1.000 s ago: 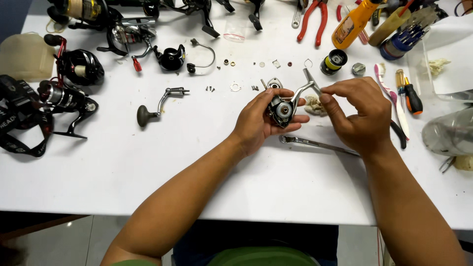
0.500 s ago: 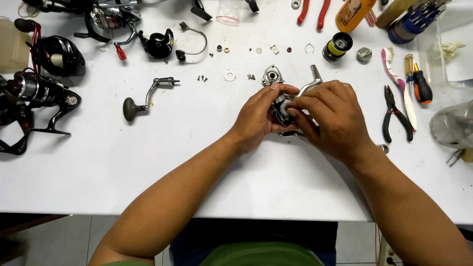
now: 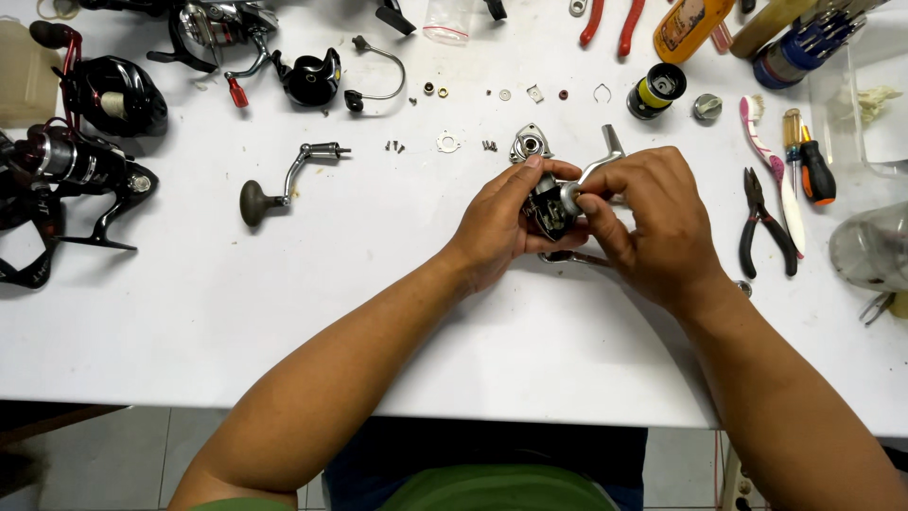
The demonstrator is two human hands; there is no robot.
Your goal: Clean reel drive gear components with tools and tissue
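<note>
gripping reel body (image 3: 547, 210) between both hands: left hand (image 3: 497, 222) clenched around it, right hand (image 3: 653, 222) fingers pinching its right side, stem pointing up-right.

On the white desk (image 3: 284, 312) a crank handle with a dark knob (image 3: 284, 180) lies left of centre. Black fishing reels (image 3: 90, 142) crowd the far left edge. Small washers and screws (image 3: 445, 142) sit in a loose row near the top. At the right lie black pliers (image 3: 761, 222), a toothbrush (image 3: 771, 166), an orange-handled screwdriver (image 3: 813, 170) and red-handled pliers (image 3: 610, 19)
</note>
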